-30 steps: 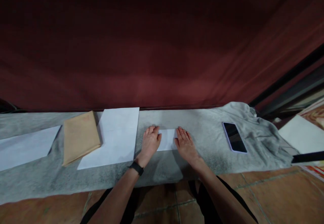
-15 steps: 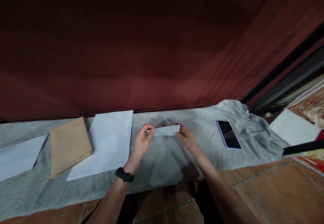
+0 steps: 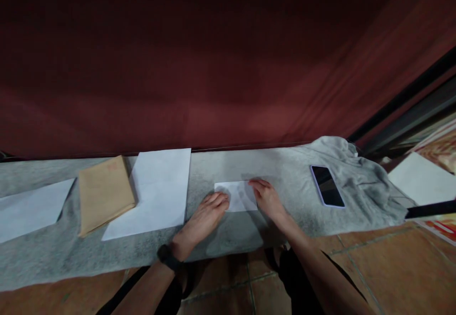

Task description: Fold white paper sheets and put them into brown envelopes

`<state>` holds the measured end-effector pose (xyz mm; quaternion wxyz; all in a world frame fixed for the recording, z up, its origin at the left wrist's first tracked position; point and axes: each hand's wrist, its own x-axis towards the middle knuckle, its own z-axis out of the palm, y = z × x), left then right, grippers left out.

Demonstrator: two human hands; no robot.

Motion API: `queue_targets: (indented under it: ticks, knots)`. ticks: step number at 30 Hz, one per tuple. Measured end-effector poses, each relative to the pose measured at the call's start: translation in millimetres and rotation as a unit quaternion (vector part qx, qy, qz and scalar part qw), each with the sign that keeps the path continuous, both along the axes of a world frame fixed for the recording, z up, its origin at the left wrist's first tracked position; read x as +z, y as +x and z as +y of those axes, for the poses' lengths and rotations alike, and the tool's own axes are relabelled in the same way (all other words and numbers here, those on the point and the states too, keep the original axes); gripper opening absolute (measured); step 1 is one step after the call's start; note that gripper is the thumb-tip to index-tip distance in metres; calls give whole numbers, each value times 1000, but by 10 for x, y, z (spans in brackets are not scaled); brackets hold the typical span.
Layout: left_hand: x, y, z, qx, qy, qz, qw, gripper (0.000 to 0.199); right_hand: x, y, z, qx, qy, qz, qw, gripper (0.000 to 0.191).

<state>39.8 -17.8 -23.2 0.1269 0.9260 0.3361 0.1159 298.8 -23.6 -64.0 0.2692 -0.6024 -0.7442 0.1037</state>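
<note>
A small white piece of paper [image 3: 240, 198] lies flat on the grey cloth in front of me. My left hand [image 3: 213, 203] rests palm down over its left end, fingers flat against it. At the right end, my right hand [image 3: 265, 197] has its fingers bent together on the paper's edge; its thumb is mostly hidden. To the left, a large white sheet [image 3: 162, 191] lies partly under a brown paper envelope [image 3: 105, 194].
The grey cloth [image 3: 210, 163] covers a long bench against a dark red panel [image 3: 221, 120]. A phone [image 3: 327, 186] lies on the right. Another white sheet [image 3: 32, 208] is at the far left. Tiled floor [image 3: 384, 262] shows along the front edge.
The paper was held up tilted between both hands; now it lies flat on the cloth. My left hand has gone from pinching its end to lying over it.
</note>
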Motion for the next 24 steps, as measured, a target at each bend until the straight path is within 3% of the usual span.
queue_targets:
  ticks: [4,9,18,24]
  knots:
    - [-47,-1,-23,20,-23,19,999,31,-26,-311,-135,36,-8,4,999,41]
    - [-102,33,-50,44,-33,23,998,32,-99,-542,-310,51,-3,-91,995,51]
    - [-476,400,-172,108,33,0,994,57,-191,-547,-339,18,9,-154,988,54]
    - [-564,407,-159,167,67,1,984,67,-252,-439,-321,-23,19,-146,989,57]
